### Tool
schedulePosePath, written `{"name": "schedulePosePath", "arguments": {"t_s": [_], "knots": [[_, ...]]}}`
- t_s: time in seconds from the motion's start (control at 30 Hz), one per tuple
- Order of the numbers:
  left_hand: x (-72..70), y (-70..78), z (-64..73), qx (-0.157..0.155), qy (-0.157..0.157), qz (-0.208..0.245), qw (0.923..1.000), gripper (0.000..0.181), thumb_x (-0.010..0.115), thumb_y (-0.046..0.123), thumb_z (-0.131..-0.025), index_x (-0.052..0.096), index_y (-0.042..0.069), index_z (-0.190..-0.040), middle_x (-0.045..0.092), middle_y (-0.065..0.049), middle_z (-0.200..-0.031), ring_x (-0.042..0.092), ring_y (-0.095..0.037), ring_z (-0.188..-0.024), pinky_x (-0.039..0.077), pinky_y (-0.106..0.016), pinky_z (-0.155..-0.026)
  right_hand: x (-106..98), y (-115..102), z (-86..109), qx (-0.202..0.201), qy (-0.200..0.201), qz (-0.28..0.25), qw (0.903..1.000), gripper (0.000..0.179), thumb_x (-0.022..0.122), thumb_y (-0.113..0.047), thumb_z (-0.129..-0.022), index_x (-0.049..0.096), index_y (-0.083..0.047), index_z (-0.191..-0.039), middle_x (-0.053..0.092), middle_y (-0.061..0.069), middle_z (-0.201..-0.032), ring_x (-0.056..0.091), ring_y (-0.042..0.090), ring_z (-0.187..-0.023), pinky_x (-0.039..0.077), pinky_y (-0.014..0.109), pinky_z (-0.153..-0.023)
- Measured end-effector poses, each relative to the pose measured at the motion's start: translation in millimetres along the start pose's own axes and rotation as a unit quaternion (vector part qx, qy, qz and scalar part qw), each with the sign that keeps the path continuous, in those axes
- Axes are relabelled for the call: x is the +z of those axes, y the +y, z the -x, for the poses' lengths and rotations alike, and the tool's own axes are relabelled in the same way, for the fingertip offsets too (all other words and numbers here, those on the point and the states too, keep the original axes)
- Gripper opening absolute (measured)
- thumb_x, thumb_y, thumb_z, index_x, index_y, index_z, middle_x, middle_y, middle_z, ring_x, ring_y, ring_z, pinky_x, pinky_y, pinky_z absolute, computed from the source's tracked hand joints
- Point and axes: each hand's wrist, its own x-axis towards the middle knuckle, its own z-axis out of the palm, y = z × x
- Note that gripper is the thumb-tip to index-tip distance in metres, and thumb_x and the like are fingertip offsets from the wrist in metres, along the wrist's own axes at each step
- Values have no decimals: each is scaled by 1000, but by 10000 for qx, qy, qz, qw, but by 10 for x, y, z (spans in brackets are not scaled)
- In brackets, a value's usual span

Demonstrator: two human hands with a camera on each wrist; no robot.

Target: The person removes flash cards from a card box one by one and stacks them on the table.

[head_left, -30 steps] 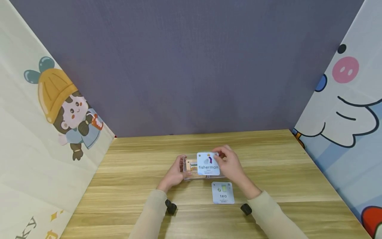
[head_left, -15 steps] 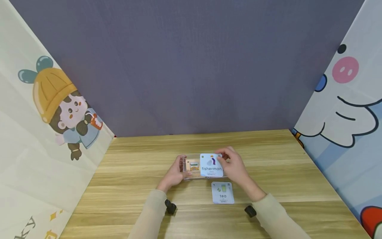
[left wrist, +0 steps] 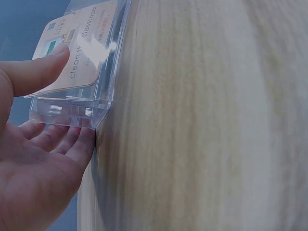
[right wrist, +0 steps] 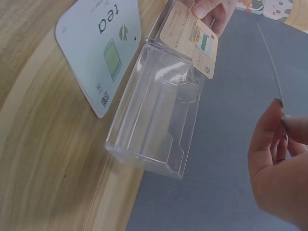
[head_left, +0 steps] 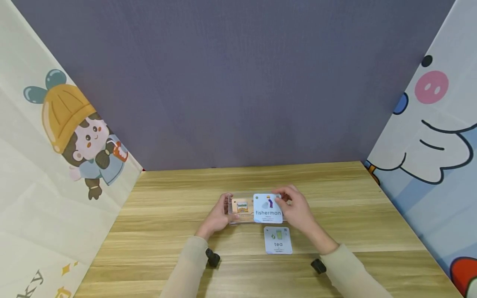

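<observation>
Light wood-grain tabletop [head_left: 167, 223] before a grey-purple back wall [head_left: 238, 82], between pale cartoon-printed side walls [head_left: 30, 165].

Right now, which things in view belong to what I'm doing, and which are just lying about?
Seem part of the job:
fisherman card, pinched by your right hand
clear two-compartment plastic box, held by your left hand
clean the classroom card, at the box's left end
tea card, lying in front of the box

Just surroundings:
wood-grain table
dark grey-blue partition
cartoon-printed sheets
</observation>
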Motion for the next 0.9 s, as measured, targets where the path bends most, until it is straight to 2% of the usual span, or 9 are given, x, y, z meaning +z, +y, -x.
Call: {"name": "schedulePosePath", "arguments": {"t_s": [0.2, 0.47, 0.9], "knots": [[-9, 0, 2, 23, -23, -79, 10000, 81, 74, 8, -91, 25, 4, -156, 47, -20, -141, 48, -42, -132, 39, -55, -113, -24, 25, 34, -54, -9, -4, 10000, 21, 69, 8, -90, 72, 1, -110, 59, 7, -94, 55, 20, -82, 50, 28, -70], [-8, 7, 8, 39, -12, -76, 10000, 81, 75, 7, -90, 26, 4, -155, 48, -21, -142, 47, -45, -134, 37, -57, -114, -55, 62, 83, 92, -112, 44, 9999, 23, 69, 9, -89, 71, 1, -110, 58, 6, -94, 56, 20, -83, 51, 30, -72], [-8, 11, 6, 70, 31, -216, 9997, 81, 74, 6, -90, 27, 3, -155, 46, -23, -143, 46, -46, -134, 37, -57, -114, -93, 107, 166, 98, -260, 184, 9994, 18, 69, 8, -90, 71, 1, -107, 58, 5, -92, 54, 19, -82, 49, 25, -71]]}}
